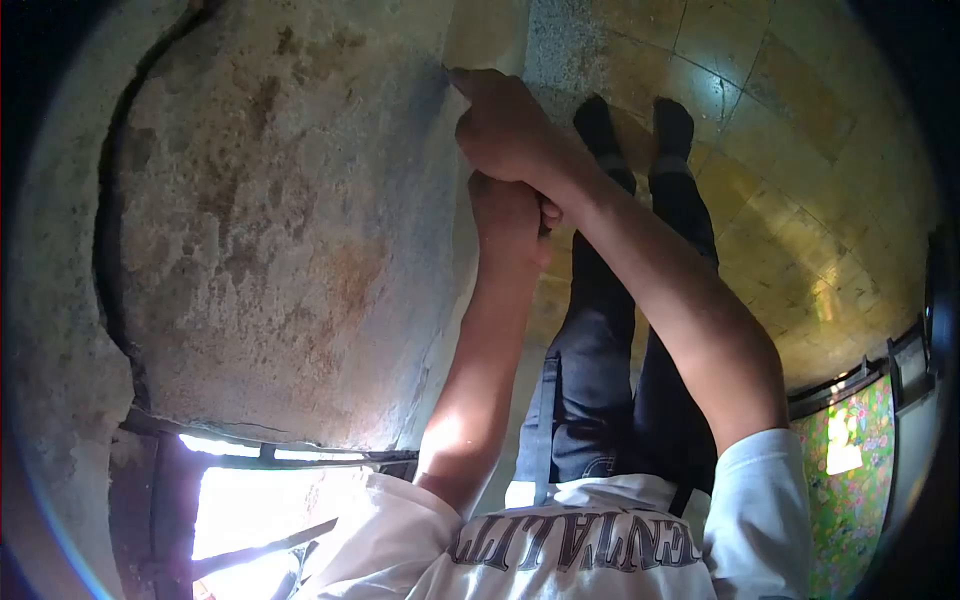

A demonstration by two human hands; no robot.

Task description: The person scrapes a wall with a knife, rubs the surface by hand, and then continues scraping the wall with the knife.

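Observation:
My right hand (507, 128) is raised at the edge of a stained, worn wall (270, 220). One finger reaches out to the left, its tip right at the wall's corner edge, while the other fingers are curled in. Just below it, my left hand (507, 212) is closed in a fist, its curled fingertips showing on the right side. The right wrist crosses over close above the left hand. Whatever either hand may hold is hidden by the fingers.
A long dark crack (108, 220) runs down the wall at left. Below it is a bright window opening (260, 500) with dark bars. My legs in dark trousers (590, 400) stand on a yellowish tiled floor (790, 200). A green flowered cloth (850, 480) hangs at lower right.

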